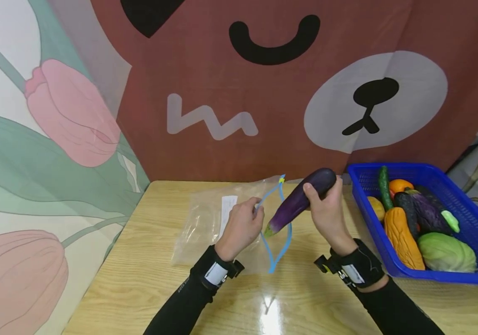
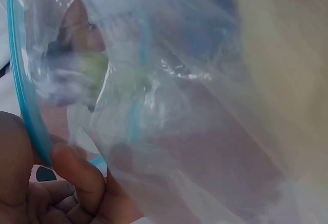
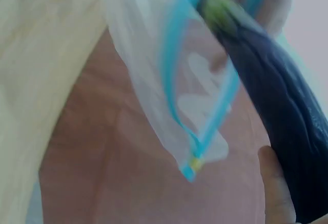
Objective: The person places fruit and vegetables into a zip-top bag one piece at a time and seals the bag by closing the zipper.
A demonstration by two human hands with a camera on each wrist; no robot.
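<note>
My right hand point(image 1: 327, 209) grips a purple eggplant point(image 1: 302, 197) near its thick end, tilted so the green stem end points down and left. That stem end sits at the mouth of a clear zip bag point(image 1: 205, 228), between the two blue zip strips point(image 1: 288, 237). With curled fingers my left hand point(image 1: 245, 223) pinches the bag's edge at one strip, holding the mouth spread. In the right wrist view the eggplant point(image 3: 271, 75) slants past the blue strips. Through the film in the left wrist view, the eggplant's stem end point(image 2: 95, 75) shows blurred.
A blue plastic basket point(image 1: 373, 237) stands at the right of the wooden table point(image 1: 113, 274). It holds a green cabbage point(image 1: 446, 251), an orange gourd-like vegetable point(image 1: 402, 237), a cucumber point(image 1: 384, 186) and several others. A cloth printed with a bear point(image 1: 205, 158) hangs behind the table.
</note>
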